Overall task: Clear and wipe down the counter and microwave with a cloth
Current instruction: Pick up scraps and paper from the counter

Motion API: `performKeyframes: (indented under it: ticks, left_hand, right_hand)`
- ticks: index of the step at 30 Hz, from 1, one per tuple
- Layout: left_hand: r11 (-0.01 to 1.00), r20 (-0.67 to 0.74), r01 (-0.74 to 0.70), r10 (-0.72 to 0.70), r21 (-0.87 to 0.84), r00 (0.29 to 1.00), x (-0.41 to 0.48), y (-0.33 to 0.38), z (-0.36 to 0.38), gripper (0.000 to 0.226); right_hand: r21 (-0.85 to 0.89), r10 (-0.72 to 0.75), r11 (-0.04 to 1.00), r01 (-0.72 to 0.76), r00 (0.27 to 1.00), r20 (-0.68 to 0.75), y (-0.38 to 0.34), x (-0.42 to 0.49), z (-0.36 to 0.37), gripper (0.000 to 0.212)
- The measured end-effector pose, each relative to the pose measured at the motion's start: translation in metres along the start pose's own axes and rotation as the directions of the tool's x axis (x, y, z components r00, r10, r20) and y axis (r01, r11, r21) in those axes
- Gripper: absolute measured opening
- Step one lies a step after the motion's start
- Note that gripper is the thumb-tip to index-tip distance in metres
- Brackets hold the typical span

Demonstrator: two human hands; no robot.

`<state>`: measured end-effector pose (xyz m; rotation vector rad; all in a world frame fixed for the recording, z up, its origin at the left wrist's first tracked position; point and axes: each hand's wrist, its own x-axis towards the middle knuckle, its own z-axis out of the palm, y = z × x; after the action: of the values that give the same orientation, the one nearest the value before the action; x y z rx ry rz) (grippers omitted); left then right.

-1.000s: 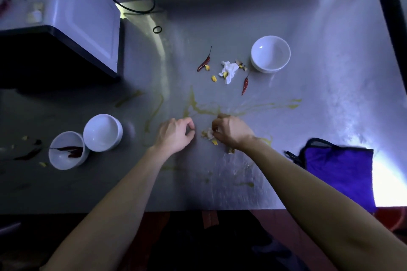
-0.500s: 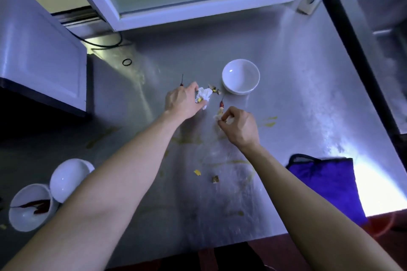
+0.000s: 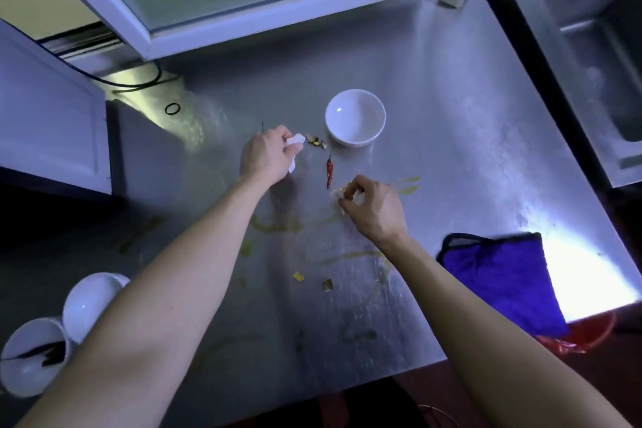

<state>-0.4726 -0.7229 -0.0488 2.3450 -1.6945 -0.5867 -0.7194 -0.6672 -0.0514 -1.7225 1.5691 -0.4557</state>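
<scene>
Pinching scraps (image 3: 337, 192), right hand (image 3: 374, 210), purple cloth (image 3: 500, 274) nearby

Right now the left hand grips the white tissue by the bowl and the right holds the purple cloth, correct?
No: the head view shows the purple cloth lying on the counter; the right hand pinches food scraps. The left hand does grip the white tissue by the bowl.

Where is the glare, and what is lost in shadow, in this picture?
Head view: glare whitens the near right corner of the brushed steel counter, beside the rectangular purple cloth; head view, left: the space beneath the white microwave is black shadow; a blue cast tints the whole frame.
</scene>
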Motion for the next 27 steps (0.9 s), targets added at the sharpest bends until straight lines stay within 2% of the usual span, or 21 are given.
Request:
performKeyframes:
  ticks: [5, 12, 14, 17, 20, 24, 27]
  left_hand:
    - [0.975, -0.052, 0.046, -0.058, -0.219, 0.997, -0.051, -0.006, -0.03, 0.031]
    - [0.968, -0.099, 0.183, -0.202, -0.173, 0.974, -0.148, -0.008, -0.036, 0.035]
    - [0.981, -0.1, 0.14, -0.154, -0.137, 0.983, -0.172, -0.004, -0.026, 0.031]
    - [0.983, -0.022, 0.037, -0.042, -0.179, 0.999, -0.204, 0.008, -0.01, 0.025]
    - [0.98, 0.036, -0.101, 0.109, -0.174, 0.993, -0.238, 0.031, 0.012, 0.036]
    - [0.959, 0.074, -0.256, 0.266, -0.117, 0.961, -0.294, 0.07, 0.055, 0.069]
    - [0.939, 0.137, -0.311, 0.331, -0.147, 0.934, -0.33, 0.101, 0.086, 0.06]
  right_hand:
    - [-0.023, -0.024, 0.999, 0.024, 0.999, 0.025, -0.004, -0.012, -0.006, 0.018]
    - [0.033, -0.064, 0.997, 0.064, 0.998, -0.013, -0.003, -0.065, -0.019, 0.025]
    - [-0.002, -0.052, 0.999, 0.052, 0.998, -0.038, 0.003, -0.087, -0.023, 0.025]
    - [-0.019, -0.035, 0.999, 0.033, 0.994, -0.105, 0.017, -0.129, -0.035, 0.026]
    - [-0.039, 0.0, 0.999, -0.008, 0.98, -0.2, 0.041, -0.183, -0.049, 0.025]
    - [-0.035, 0.106, 0.992, -0.118, 0.964, -0.243, 0.086, -0.259, -0.068, 0.024]
    - [-0.038, 0.172, 0.981, -0.19, 0.945, -0.279, 0.125, -0.311, -0.084, 0.023]
